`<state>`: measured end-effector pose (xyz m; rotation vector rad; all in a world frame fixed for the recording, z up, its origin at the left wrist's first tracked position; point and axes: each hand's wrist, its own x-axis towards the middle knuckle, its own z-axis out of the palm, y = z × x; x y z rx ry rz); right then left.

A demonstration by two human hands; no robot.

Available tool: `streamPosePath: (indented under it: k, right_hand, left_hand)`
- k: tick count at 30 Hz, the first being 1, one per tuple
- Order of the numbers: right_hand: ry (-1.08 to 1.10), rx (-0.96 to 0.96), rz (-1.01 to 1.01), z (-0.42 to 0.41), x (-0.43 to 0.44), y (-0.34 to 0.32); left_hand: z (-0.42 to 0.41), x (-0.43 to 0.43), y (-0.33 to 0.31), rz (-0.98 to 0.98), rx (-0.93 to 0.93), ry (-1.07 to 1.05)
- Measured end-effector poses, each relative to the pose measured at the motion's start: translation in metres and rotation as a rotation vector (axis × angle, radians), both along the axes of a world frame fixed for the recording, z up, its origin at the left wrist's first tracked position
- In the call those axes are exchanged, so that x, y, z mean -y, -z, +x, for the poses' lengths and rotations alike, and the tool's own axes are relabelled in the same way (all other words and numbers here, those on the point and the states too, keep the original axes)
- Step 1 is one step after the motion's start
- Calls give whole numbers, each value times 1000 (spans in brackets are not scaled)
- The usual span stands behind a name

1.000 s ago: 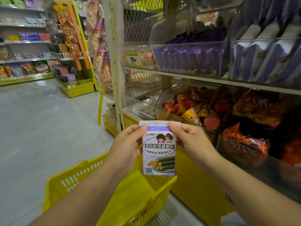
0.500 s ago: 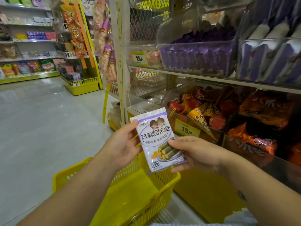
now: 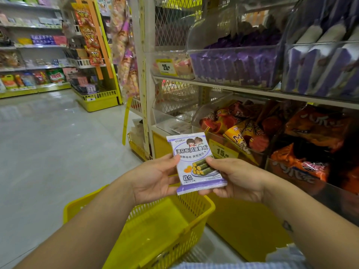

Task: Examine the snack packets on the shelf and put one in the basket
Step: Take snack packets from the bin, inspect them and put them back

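Observation:
I hold a small white and purple snack packet (image 3: pixel 195 162), printed with seaweed rolls, in both hands, face up and slightly tilted. My left hand (image 3: pixel 155 177) grips its left edge. My right hand (image 3: pixel 233 179) supports its lower right side, thumb on the front. The packet hangs above the far rim of a yellow plastic basket (image 3: pixel 194 216), which sits low on the floor beneath my forearms and looks empty. On the shelf (image 3: pixel 252 90) to the right, clear bins hold purple packets (image 3: pixel 237 63) above and orange and red packets (image 3: pixel 240 131) below.
A yellow price tag (image 3: pixel 223 150) reading 15 sits just behind the packet. A white mesh shelf post (image 3: pixel 143 74) stands left of the bins. Grey aisle floor (image 3: pixel 48 148) stretches left toward more yellow-based shelves (image 3: pixel 97 101) of goods.
The packet has gone from hanging upright by its top corners to lying tilted in both hands. My right hand shifted from the top corner to the lower right side. The view has come closer.

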<state>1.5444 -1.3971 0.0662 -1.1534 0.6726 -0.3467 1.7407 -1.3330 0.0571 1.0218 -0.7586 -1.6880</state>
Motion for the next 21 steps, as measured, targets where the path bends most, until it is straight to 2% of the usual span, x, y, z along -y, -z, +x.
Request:
streamPosePath:
  k: [5,8,10,11,13,16,18,21]
  right_hand:
    - [-8,10,-113,-1,-1,1]
    - [-16,44,-170,1,-2,1]
    - [-15,89,-185,5,-4,2]
    - [-4,103,-202,8,-5,3]
    - [21,106,-259,12,-6,4]
    - [58,70,-344,15,-8,6]
    - [68,20,-439,16,-11,7]
    - [92,-7,-614,17,-15,9]
  left_hand:
    - [0,1,-1,-49,32,-26]
    - [-12,8,6,-151,223,-325]
    - [-23,11,12,-234,285,-531]
    - [-28,13,15,-271,282,-568]
    - [-37,14,18,-310,193,-507]
    - [-39,14,13,-263,3,-277]
    - [-38,15,14,-263,-14,-184]
    - [-36,15,17,-290,-12,-171]
